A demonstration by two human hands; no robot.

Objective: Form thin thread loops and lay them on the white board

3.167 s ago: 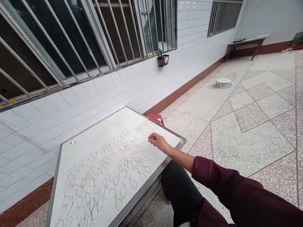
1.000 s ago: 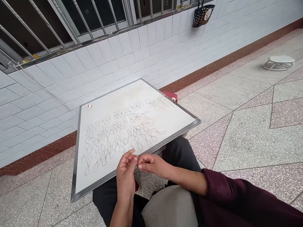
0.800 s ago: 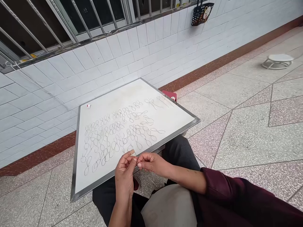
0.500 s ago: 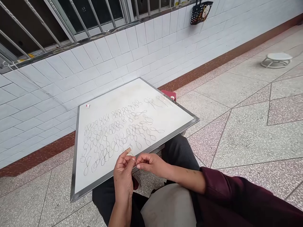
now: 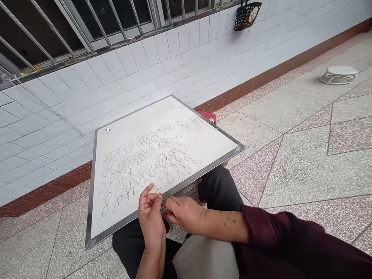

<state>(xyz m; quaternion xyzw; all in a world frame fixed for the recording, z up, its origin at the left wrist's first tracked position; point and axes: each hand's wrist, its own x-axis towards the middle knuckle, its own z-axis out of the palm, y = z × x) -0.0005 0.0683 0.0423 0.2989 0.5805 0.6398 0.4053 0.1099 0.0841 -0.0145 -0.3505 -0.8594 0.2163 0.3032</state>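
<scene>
My left hand (image 5: 152,213) is closed in a pinch at the near edge of the white tabletop (image 5: 171,110), with a tan wrap on one fingertip. A thin looped strand (image 5: 158,185) shows just past its fingers and seems to run into the pinch. Close against it on the right, my right hand (image 5: 186,212) is turned knuckles up, its thumb and forefinger pressed together. What lies between the right fingers is too fine to make out. Rows of thin dark looped strands (image 5: 141,178), many twisted into figure eights, lie spread across the tabletop beyond both hands.
A small red-and-white object (image 5: 107,130) sits at the table's far left corner. A red stool (image 5: 207,116) stands behind the table. The tiled wall (image 5: 139,83) runs along the far side, with a black basket (image 5: 247,16) hanging there. A white stool (image 5: 340,71) stands farther right.
My right hand has rolled over, knuckles now up, and dropped slightly beside the left. My left hand has shifted a little left, and a loop now shows beyond its fingers.
</scene>
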